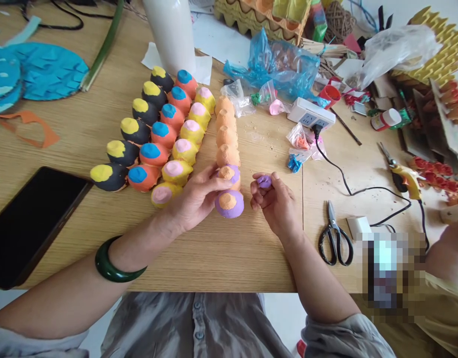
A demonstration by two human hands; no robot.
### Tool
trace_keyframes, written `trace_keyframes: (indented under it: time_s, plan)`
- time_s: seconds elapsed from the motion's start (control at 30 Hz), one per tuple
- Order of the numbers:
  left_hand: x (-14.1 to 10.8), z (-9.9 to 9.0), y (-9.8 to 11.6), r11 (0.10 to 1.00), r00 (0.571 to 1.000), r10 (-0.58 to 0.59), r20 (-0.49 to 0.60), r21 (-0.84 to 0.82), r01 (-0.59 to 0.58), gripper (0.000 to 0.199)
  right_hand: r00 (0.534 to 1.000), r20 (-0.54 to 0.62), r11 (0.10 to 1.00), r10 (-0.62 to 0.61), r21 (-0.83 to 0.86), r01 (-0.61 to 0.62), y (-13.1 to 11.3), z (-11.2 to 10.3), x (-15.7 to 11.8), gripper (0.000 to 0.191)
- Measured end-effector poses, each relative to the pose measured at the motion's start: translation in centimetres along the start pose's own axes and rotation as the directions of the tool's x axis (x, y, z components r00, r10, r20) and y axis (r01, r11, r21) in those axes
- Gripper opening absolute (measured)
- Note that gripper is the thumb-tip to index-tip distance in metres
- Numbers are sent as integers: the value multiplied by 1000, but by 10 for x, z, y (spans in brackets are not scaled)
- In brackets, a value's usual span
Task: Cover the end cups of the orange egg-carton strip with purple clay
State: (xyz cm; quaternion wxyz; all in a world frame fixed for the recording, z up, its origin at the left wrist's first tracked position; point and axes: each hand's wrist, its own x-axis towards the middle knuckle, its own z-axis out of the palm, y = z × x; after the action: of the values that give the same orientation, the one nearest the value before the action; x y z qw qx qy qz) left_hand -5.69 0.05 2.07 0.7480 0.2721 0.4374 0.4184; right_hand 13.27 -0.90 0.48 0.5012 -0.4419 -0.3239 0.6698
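Observation:
My left hand (pixel 197 196) grips the near part of an orange egg-carton strip (pixel 227 135), thumb and fingers at its side. The nearest cup is coated in purple clay (pixel 231 209) around a bare orange tip; the cup behind it is partly coated. Just right of the strip, my right hand (pixel 276 201) pinches a small lump of purple clay (pixel 264 181), apart from the cups. Left of the strip lie three covered rows: a yellow row with pink tips (pixel 192 132), an orange row with blue tips (pixel 163 130) and a black row with yellow tips (pixel 129 126).
A black phone (pixel 35 219) lies at left. To the right are scissors (pixel 335 233), a glue gun (pixel 404 179), a power strip (pixel 311 113) with its cord and small clay bags. A white vase (pixel 171 35) and egg trays (pixel 266 17) stand behind. Another person sits at right.

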Motion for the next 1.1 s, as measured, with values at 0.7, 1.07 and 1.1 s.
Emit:
trace_keyframes:
  time_s: [0.7,1.07,1.1]
  plan:
    - [-7,-7,0,817,993,117,-6,569,-93,29,979,144,985,144,71,-155,-6,0,-1,37]
    - [-6,-19,-1,414,955,292,43,895,-167,36,986,138,990,96,91,-110,-1,-3,1,34]
    - [-6,-19,-1,411,954,297,46,896,-171,38,988,126,990,94,93,-106,0,-3,1,34]
